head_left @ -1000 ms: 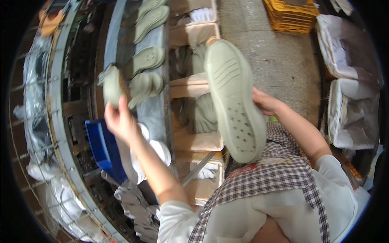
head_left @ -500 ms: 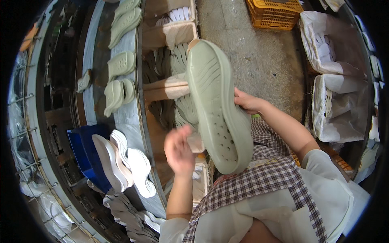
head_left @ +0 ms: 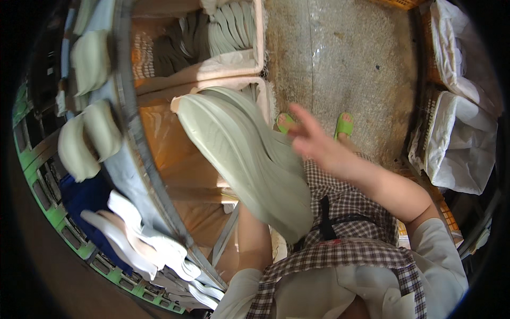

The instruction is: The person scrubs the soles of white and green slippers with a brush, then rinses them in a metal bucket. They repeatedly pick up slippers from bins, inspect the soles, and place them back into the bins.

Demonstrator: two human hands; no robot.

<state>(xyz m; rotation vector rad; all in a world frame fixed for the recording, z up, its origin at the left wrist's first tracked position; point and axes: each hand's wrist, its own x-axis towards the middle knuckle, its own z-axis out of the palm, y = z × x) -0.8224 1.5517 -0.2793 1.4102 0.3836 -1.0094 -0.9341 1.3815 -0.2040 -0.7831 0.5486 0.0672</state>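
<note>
A thick pale-green shoe sole (head_left: 234, 154) hangs tilted in front of me, its tan-tipped toe pointing up and left. It is blurred, and I cannot tell whether a second sole lies against it. My left forearm (head_left: 253, 234) runs up behind the sole; the hand is hidden there and bears it. My right hand (head_left: 313, 138) is off the sole, just right of its upper edge, smeared by motion, with fingers apart and nothing in them. Below the sole is a lined crate (head_left: 261, 87).
Grey-green soles fill another lined crate (head_left: 259, 37) farther off. Along the left, a grey bench (head_left: 130, 165) carries pale-green soles (head_left: 79, 149), white soles (head_left: 159, 247) and a blue bin (head_left: 87, 199). White-lined crates (head_left: 459, 154) stand at right. My feet wear green slippers (head_left: 345, 126).
The sole has moved left and tilted, turning its grooved side wall toward view. My right hand has let go of it; my left hand, free before, is now behind it. The view has shifted.
</note>
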